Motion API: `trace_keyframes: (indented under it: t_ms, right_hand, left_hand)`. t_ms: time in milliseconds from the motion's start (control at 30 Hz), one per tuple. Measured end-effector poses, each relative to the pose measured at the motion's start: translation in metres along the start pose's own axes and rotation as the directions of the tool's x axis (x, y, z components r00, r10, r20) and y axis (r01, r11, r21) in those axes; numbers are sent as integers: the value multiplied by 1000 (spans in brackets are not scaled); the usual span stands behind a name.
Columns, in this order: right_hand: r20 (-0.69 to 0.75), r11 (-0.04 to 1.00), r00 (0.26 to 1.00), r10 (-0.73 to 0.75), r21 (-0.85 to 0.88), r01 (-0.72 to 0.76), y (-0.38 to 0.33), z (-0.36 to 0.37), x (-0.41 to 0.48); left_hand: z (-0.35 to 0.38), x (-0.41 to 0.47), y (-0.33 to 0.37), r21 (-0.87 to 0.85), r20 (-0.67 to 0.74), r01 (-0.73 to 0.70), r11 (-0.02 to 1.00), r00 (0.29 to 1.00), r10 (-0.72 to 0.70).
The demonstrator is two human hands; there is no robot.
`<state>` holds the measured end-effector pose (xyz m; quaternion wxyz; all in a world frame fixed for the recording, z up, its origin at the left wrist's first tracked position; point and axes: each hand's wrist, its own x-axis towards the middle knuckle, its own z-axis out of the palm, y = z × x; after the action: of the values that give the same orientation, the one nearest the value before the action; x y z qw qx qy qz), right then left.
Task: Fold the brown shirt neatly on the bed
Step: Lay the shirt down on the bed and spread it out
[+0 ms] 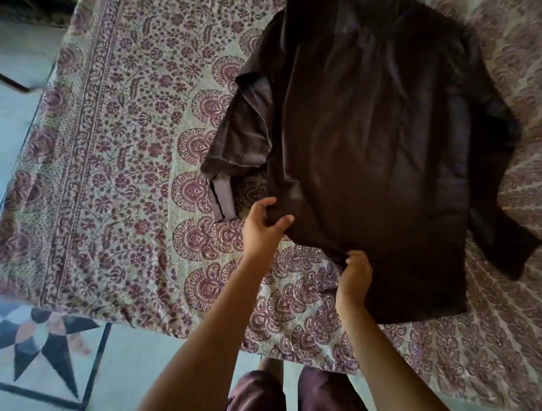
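The dark brown shirt (375, 142) lies spread back-up on the bed (112, 147), its body reaching toward the far edge. One sleeve is bunched on the left side, the other trails off to the right. My left hand (263, 229) pinches the shirt's near left corner between thumb and fingers. Along the near edge, a little to the right, my right hand (355, 276) grips the fabric with curled fingers. Both hands hold that edge slightly off the bedspread.
The bed carries a cream bedspread with maroon floral and paisley print. Its near edge runs just in front of my legs (299, 405). Pale tiled floor with a dark star inlay (35, 345) lies at lower left.
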<state>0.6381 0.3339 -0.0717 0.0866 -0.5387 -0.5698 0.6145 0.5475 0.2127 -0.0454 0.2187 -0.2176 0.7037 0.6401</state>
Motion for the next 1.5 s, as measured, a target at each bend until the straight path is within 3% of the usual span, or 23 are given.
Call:
trace_keyframes:
  t_ms: [67, 133, 200, 233, 300, 467, 567, 667, 733, 800, 867, 967, 1067, 1133, 1233, 1333, 1433, 1500]
  right_hand:
    - [33, 985, 996, -89, -146, 93, -4, -1, -4]
    - [245, 830, 932, -268, -432, 352, -3, -6, -9]
    - [545, 423, 728, -416, -593, 685, 3, -14, -9]
    - [654, 231, 632, -416, -596, 769, 7, -17, -9]
    - [739, 12, 547, -393, -590, 807, 11, -20, -13]
    - [787, -127, 445, -428, -540, 832, 21, -23, -20]
    - [860, -204, 444, -252, -496, 844, 38, -21, -25]
    - [857, -216, 500, -120, -515, 830, 49, -18, -25]
    - [862, -212, 500, -88, -506, 836, 50, -15, -25]
    - [882, -185, 468, -55, -470, 863, 53, -12, -23]
    - [899, -119, 436, -42, -437, 891, 53, -10, -21]
    - [913, -52, 408, -6, -407, 912, 50, -8, -18]
    - [887, -69, 419, 195, -414, 908, 42, -3, -14]
    - [861, -24, 444, 248, -452, 892, 37, 1, -11]
    - [852, 71, 495, 169, -511, 856, 28, 13, -3]
    - [837, 164, 542, 80, -547, 821, 11, 36, 6]
    - [828, 252, 560, -8, -540, 803, -6, 68, 18]
    - [801, 331, 590, -98, -533, 779, -16, 88, 28]
  left_hand:
    - [-7, 0, 1, -52, -83, 98, 994, 991, -102]
    - [-15, 1, 7, -74, -71, 121, 990, 989, -126]
    - [-23, 6, 15, -22, -41, 139, 990, 989, -140]
    - [-27, 10, 18, 56, -46, 151, 987, 988, -149]
    - [-37, 16, 22, 240, -46, 149, 959, 989, -142]
    - [-59, 18, 11, 202, 9, 83, 976, 996, -86]
    - [-75, 20, -19, 527, 36, 96, 845, 990, -134]
    - [-96, 22, -49, 685, -57, 204, 699, 972, -228]
    - [-101, 19, -51, 694, -75, 205, 690, 974, -214]
    - [-105, 17, -54, 604, -73, 203, 771, 977, -200]
    - [-107, 15, -59, 517, -118, 304, 800, 951, -285]
    - [-114, 16, -71, 624, -186, 350, 698, 935, -303]
    - [-108, 17, -62, 760, -179, 316, 568, 942, -284]
    - [-100, 22, -51, 741, -220, 311, 595, 950, -222]
    - [-87, 34, -26, 587, -324, 265, 765, 943, -77]
    - [-74, 56, -7, 415, -447, 231, 880, 894, -24]
    - [-56, 72, 6, 523, -470, 153, 839, 873, 134]
    - [-40, 80, 13, 709, -332, 19, 705, 891, 310]
